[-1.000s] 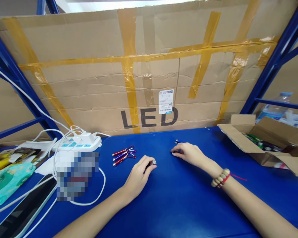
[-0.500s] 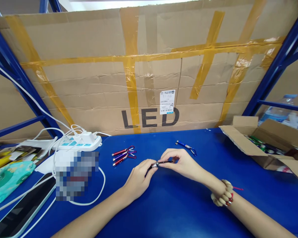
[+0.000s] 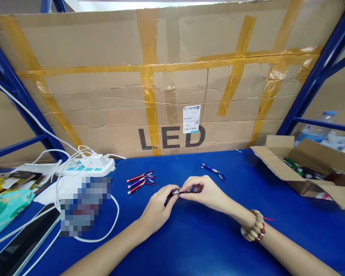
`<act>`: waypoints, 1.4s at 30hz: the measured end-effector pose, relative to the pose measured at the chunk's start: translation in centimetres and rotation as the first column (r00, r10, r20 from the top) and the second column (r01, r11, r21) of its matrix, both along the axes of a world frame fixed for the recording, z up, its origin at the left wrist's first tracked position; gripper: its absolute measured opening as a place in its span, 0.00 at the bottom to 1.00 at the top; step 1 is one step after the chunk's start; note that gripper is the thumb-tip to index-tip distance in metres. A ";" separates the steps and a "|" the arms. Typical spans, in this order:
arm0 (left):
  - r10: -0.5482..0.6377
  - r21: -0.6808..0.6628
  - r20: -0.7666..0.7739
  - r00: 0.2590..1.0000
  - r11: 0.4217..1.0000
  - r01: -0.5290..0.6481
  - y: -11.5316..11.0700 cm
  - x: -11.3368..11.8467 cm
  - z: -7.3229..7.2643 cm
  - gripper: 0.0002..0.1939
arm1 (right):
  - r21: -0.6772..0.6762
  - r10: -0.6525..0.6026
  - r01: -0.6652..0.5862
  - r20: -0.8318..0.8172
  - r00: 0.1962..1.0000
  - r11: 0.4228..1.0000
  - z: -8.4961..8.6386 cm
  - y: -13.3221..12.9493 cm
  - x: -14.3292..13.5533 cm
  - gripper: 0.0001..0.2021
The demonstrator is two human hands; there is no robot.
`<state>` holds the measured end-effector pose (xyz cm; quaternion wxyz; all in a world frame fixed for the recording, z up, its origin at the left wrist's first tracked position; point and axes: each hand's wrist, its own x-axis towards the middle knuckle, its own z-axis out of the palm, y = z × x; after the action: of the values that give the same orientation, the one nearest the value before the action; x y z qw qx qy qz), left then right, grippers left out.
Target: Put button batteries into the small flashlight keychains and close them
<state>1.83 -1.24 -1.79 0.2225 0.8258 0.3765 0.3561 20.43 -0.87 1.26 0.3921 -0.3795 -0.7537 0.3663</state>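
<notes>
Between my hands, above the blue tabletop, is a small black keychain flashlight (image 3: 175,192) with a silver end. My left hand (image 3: 160,203) is closed round its body, so most of it is hidden. My right hand (image 3: 202,190) pinches the dark clip at its other end with thumb and fingers. Left of my hands lie several similar keychain flashlights (image 3: 140,183), red and purple, side by side with their clips pointing right. A blue keychain flashlight (image 3: 211,169) rests alone beyond my right hand.
At left are a white power strip (image 3: 99,166) with cables, a phone (image 3: 23,237) and a green packet (image 3: 10,212). An open cardboard box (image 3: 299,174) holding small items stands at right. A large taped carton (image 3: 109,103) walls off the back between blue rack posts.
The view has shifted slightly. Both hands stay on the black flashlight, and my right hand's fingers have moved a little closer to its silver end.
</notes>
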 end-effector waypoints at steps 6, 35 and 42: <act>0.068 0.010 -0.010 0.998 0.998 -0.068 0.0 0.0 0.1 0.10 | -0.017 -0.103 0.104 0.032 0.994 0.994 -0.2 1.0 0.9 0.13; 0.152 -0.147 -0.059 0.987 0.976 -0.159 -0.2 0.2 0.6 0.08 | 0.190 -0.392 0.342 0.465 0.794 0.920 -1.0 6.7 10.7 0.07; 0.148 -0.164 -0.078 0.986 0.973 -0.160 -0.3 0.0 0.7 0.07 | 0.228 -0.442 0.379 0.486 0.754 0.897 -0.7 6.4 10.9 0.12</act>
<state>1.87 -1.51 -1.08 0.2512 0.7833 0.4755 0.3117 31.35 5.54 0.53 0.2626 -0.5979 -0.7494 0.1089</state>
